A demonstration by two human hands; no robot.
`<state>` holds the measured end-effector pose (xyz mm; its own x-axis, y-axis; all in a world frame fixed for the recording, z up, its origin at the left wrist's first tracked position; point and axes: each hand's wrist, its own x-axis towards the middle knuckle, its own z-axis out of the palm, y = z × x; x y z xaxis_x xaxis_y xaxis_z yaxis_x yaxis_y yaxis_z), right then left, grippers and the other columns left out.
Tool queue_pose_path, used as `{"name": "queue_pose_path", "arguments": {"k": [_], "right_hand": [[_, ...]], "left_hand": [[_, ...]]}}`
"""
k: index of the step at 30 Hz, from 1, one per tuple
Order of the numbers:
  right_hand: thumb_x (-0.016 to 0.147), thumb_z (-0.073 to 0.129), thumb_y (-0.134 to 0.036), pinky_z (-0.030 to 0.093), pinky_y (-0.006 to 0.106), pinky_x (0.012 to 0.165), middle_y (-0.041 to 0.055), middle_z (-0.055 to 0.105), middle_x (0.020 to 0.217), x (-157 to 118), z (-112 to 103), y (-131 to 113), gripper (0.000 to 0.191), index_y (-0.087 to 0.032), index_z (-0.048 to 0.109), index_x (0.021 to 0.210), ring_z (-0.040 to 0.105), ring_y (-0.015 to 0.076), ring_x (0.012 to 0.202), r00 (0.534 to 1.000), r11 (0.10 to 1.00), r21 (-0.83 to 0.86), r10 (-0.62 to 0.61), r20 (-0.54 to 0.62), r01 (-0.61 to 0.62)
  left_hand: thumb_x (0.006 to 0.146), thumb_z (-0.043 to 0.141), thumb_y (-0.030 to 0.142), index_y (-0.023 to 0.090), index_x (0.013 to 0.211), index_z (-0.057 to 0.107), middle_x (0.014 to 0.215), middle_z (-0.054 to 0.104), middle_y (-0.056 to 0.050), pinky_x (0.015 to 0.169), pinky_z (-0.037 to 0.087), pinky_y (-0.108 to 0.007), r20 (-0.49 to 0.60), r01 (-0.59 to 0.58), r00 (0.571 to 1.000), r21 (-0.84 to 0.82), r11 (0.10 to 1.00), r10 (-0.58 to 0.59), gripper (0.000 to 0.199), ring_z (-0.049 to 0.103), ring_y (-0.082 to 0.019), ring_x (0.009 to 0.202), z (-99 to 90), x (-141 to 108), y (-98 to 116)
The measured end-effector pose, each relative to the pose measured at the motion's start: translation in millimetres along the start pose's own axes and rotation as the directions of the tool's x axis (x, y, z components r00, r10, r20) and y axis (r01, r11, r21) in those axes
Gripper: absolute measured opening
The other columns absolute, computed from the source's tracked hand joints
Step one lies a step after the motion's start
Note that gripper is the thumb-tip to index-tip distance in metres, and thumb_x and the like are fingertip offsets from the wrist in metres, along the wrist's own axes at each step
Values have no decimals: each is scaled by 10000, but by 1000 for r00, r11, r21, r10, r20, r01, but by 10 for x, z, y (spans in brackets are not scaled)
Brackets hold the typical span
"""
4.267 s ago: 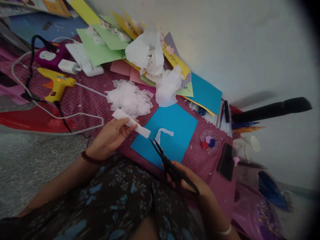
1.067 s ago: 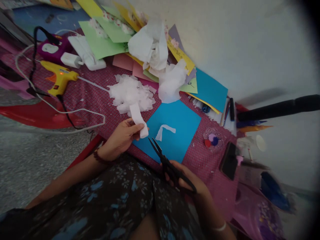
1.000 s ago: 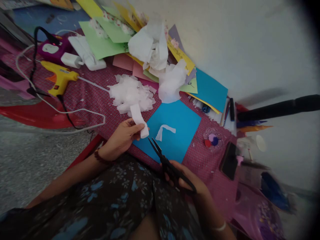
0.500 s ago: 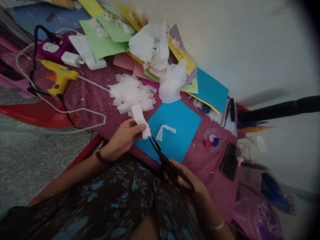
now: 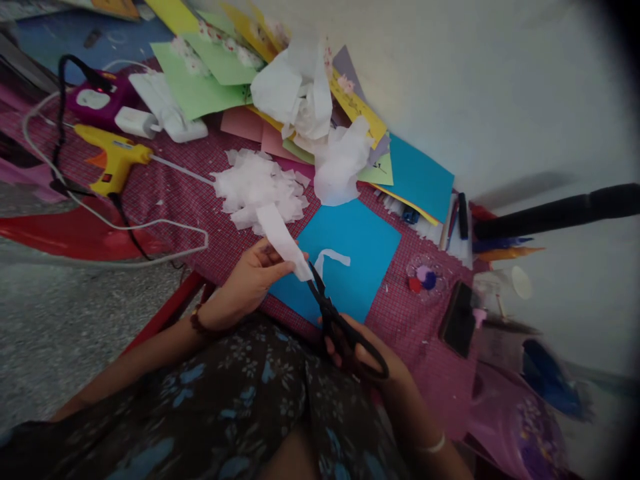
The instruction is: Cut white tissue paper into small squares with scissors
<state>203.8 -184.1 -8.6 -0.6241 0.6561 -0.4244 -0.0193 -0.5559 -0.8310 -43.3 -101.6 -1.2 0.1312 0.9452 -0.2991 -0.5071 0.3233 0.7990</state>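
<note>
My left hand point(image 5: 245, 283) pinches a white paper strip point(image 5: 281, 239) between thumb and fingers. The strip slants from the pile of white paper pieces point(image 5: 260, 190) down to the scissors. My right hand point(image 5: 373, 353) grips black scissors point(image 5: 327, 308) by the handles, partly hidden behind them. Their blades are apart, with the strip's lower end at the tips. Beneath lies a blue sheet point(image 5: 357, 233), and on it rests a thin curled paper offcut point(image 5: 334, 257).
A yellow glue gun point(image 5: 114, 157) with its cord lies left, near a purple power socket point(image 5: 100, 99). Coloured cards point(image 5: 215, 100) and crumpled white paper point(image 5: 345, 163) stand against the wall. A phone point(image 5: 459, 319) and a clear dish point(image 5: 429, 279) are at right.
The strip has swung to a more slanted position, with more of it showing past my left fingers. The scissor blades have shifted against its lower end. The whole view has moved slightly.
</note>
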Motion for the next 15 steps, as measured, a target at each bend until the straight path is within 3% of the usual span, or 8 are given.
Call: {"name": "queue_pose_path", "arguments": {"k": [8, 15], "right_hand": [[775, 581, -754, 389, 238, 507, 67, 596, 920, 51, 85, -58, 739, -202, 576, 1267, 530, 143, 677, 998, 998, 24, -49, -42, 50], [842, 566, -689, 281, 207, 410, 10, 569, 761, 84, 177, -29, 618, -183, 589, 1197, 392, 53, 442, 987, 995, 23, -98, -128, 102]], "left_hand": [[651, 818, 127, 185, 1020, 638, 839, 747, -25, 780, 551, -288, 55, 20, 998, 77, 997, -24, 415, 708, -180, 814, -20, -15, -93], [669, 816, 141, 198, 995, 631, 874, 741, -24, 789, 551, -277, 49, 5, 999, 59, 998, -7, 379, 704, -171, 846, -44, -8, -149]]}}
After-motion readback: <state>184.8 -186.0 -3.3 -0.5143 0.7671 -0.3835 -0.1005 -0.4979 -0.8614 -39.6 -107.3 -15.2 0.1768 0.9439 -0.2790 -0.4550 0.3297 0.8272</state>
